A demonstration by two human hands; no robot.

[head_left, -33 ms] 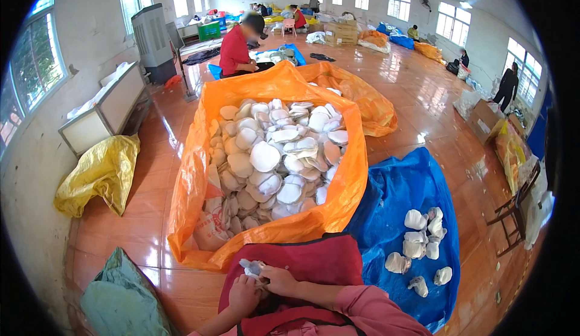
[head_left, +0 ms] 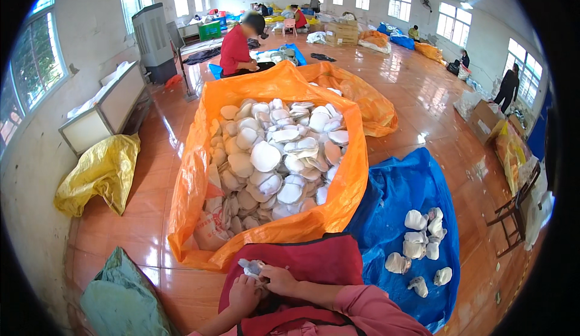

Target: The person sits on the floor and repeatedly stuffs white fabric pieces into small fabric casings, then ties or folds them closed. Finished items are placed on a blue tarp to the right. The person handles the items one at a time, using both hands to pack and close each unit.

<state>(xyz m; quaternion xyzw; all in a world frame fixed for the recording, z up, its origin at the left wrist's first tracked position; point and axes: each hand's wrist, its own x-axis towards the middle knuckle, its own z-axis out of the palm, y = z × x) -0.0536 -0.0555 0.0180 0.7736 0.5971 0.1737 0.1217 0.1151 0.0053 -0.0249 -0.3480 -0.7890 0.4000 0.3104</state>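
Over the dark red cloth (head_left: 329,254) on my lap, my left hand (head_left: 243,295) and my right hand (head_left: 280,280) meet. Both are closed on a small white and grey cloth piece (head_left: 252,267), its lower part covered by my fingers. Just beyond my lap stands a wide-mouthed orange sack (head_left: 290,230), filled with round white pads (head_left: 266,156). To my right, several small white bundles (head_left: 415,245) lie on a blue sheet (head_left: 386,209).
A green sack (head_left: 124,297) and a yellow sack (head_left: 99,173) lie to my left on the tiled floor. Beyond the orange sack sits a person in red (head_left: 234,52). A wooden chair (head_left: 513,215) and cardboard box (head_left: 483,121) are at the right.
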